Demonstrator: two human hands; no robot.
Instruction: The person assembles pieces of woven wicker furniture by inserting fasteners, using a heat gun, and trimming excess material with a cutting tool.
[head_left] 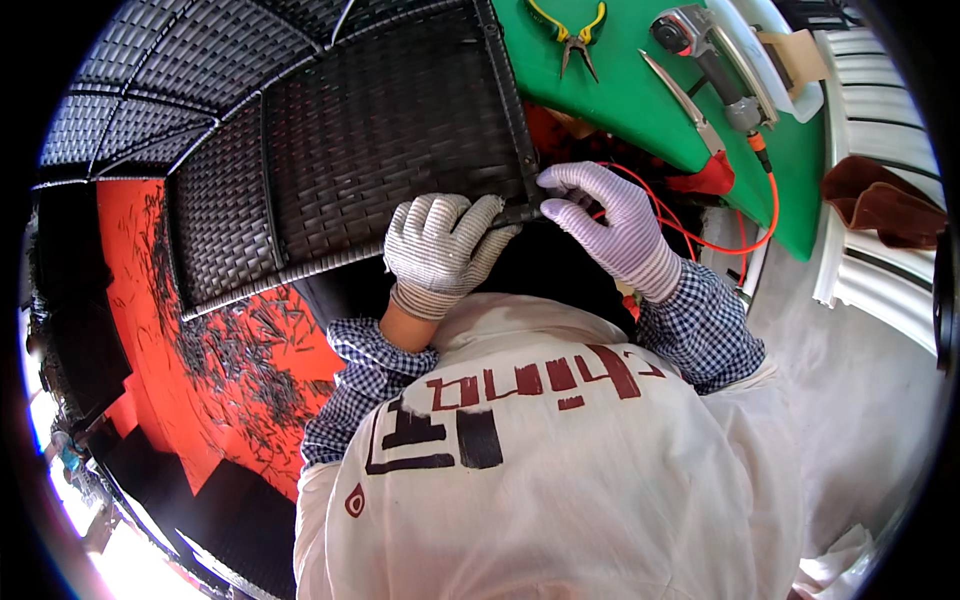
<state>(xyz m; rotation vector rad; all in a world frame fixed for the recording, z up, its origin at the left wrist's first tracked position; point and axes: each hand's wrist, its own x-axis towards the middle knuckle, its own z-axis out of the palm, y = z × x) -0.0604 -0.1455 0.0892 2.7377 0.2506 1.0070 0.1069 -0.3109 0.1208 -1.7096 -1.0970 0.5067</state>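
Note:
A black woven rattan furniture piece (390,130) lies in front of me, its near corner close to my body. My left hand (437,245), in a grey-white knitted glove, is closed over the near edge by that corner, thumb and forefinger reaching along the rim. On the other side of the corner is my right hand (610,225), in a lilac-white knitted glove. Its thumb and forefinger are curled together against the corner; whatever lies between the tips is too small to make out. The underside of the edge is hidden.
A green-topped surface (630,95) at the far right bears yellow-handled pliers (575,42), a long blade with a red handle (690,100) and a grey air tool (715,75) with an orange hose (773,215). Black scraps (250,350) litter the red sheet at left.

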